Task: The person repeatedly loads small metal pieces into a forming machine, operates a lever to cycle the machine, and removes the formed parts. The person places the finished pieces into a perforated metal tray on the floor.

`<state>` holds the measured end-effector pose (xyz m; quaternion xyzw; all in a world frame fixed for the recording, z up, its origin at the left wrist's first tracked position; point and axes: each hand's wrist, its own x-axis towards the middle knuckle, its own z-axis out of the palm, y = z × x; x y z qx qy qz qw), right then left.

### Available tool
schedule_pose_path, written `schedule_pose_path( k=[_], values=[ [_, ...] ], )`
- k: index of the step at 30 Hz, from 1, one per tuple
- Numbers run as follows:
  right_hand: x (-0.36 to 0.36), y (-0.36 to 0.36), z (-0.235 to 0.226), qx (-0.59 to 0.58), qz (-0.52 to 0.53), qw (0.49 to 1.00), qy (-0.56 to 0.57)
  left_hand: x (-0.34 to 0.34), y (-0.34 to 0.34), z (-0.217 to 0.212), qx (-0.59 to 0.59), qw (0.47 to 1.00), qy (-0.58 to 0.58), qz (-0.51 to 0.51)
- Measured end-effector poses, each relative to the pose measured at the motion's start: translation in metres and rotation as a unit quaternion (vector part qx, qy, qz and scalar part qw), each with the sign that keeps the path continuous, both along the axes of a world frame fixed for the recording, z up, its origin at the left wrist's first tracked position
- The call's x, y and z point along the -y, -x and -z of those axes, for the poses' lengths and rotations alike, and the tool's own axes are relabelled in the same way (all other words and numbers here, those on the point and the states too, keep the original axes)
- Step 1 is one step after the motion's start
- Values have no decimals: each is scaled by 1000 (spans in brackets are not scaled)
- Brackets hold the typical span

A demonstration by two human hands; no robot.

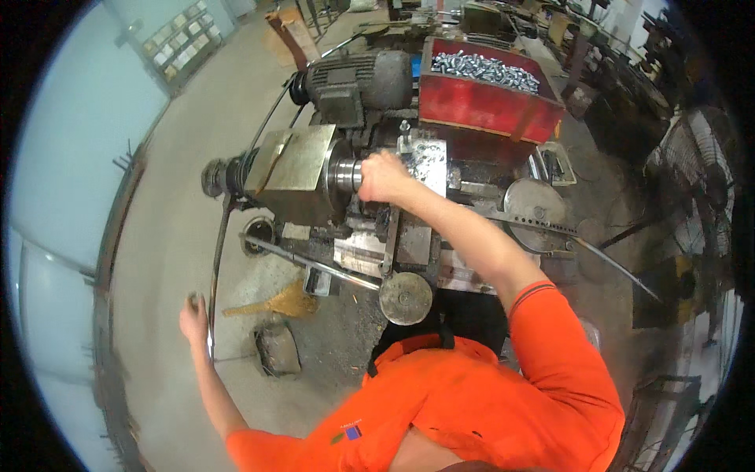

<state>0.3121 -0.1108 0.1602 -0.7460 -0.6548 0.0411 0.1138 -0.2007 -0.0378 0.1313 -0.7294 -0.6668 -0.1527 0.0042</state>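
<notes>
"At the spindle [344,175], what's your right hand [384,177] doing?"

"My fingers curl in at its end, left of the flat metal block [429,161]; whether they grip a piece, I can't tell."

"And your left hand [194,318]?"

"Low beside the long rod [218,271], fingers partly bent, hold unclear. A red box [478,112] of metal bits [487,71] sits beyond."
</notes>
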Motion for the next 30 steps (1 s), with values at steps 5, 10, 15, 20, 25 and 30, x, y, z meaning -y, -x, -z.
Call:
schedule_pose_path(
  k=[5,10,15,20,25,30],
  values=[
    [-1,-10,7,-54,-2,999,0,18,26,81,-26,995,-5,-95],
    [4,-1,1,-76,-23,997,-20,-13,69,77,35,989,72,-127],
    [5,-3,-3,-53,-26,998,16,42,10,57,-1,992,22,-124],
    [2,-1,4,-53,-34,998,-1,88,-41,62,-3,987,48,-151],
    [27,-28,-32,12,9,1000,20,91,-45,52,202,966,155,-43],
    [62,-143,-94,80,158,975,-134,38,-41,44,243,937,236,81]
  ],
)
